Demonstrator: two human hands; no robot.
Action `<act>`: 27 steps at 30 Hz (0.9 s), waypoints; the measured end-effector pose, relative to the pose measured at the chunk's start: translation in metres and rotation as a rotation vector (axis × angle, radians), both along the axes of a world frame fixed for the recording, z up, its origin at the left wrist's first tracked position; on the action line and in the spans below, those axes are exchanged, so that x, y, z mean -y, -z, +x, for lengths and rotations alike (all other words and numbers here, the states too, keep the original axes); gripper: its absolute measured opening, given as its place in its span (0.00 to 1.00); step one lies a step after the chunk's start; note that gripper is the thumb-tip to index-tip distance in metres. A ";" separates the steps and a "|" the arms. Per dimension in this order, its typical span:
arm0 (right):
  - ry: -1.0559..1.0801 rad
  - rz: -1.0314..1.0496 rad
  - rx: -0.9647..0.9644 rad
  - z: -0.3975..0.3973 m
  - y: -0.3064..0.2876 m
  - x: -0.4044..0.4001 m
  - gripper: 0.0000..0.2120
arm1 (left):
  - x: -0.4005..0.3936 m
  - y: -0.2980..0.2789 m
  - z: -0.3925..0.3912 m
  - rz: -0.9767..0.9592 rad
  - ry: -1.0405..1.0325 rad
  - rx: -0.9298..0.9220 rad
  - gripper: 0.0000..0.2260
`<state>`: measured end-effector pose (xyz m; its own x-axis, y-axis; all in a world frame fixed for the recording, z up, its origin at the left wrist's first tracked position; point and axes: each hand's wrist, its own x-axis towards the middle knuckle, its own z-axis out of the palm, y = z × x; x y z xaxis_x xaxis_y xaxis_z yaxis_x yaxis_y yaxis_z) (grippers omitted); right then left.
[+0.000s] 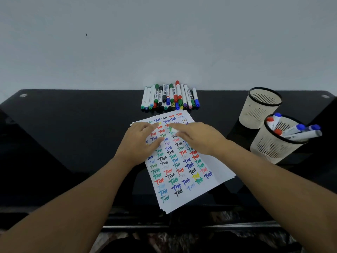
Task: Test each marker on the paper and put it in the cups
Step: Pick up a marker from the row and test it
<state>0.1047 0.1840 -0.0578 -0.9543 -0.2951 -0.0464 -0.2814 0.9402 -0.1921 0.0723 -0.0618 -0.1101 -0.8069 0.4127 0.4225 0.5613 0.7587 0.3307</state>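
Two pale slotted cups with dark rims stand at the right of the worktop (73,143), just beside each other. Far cup (260,106): nothing visible inside from this angle. Near cup (280,139): holds several white markers (299,131), blue and red caps showing, leaning out over the right rim.

Untested markers (170,96) lie in a tight side-by-side pile at the back edge of the worktop, against the wall (164,42); caps green, blue, red, black, a few lighter colours.

Paper (184,161): a small stack of white sheets, skewed, mid-worktop, just in front of the pile. Top sheet covered in rows of the word "Test" in many colours.

Left hand (140,141) rests on the upper left of the paper, fingers relaxed and spread, holding nothing. Right hand (197,136) lies over the upper middle of the sheet, fingers extended toward the pile; blurred, apparently holding nothing.

Worktop black, glossy. Wall plain pale grey, one small dark speck upper left.
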 end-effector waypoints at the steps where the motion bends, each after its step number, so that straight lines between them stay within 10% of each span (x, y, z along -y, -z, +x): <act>1: 0.014 0.022 0.002 0.000 0.000 0.002 0.22 | 0.000 0.000 0.000 -0.001 0.006 -0.005 0.26; 17: -0.025 0.095 -0.090 -0.004 0.004 0.028 0.18 | 0.003 0.005 -0.002 -0.018 0.130 -0.155 0.14; 27: 0.333 -0.660 0.081 0.020 -0.007 0.000 0.15 | 0.002 0.001 -0.002 -0.011 0.003 0.079 0.18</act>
<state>0.1251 0.1844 -0.0513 -0.9993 0.0180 -0.0339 0.0374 0.6549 -0.7548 0.0698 -0.0641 -0.1116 -0.8362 0.4194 0.3533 0.5360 0.7611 0.3653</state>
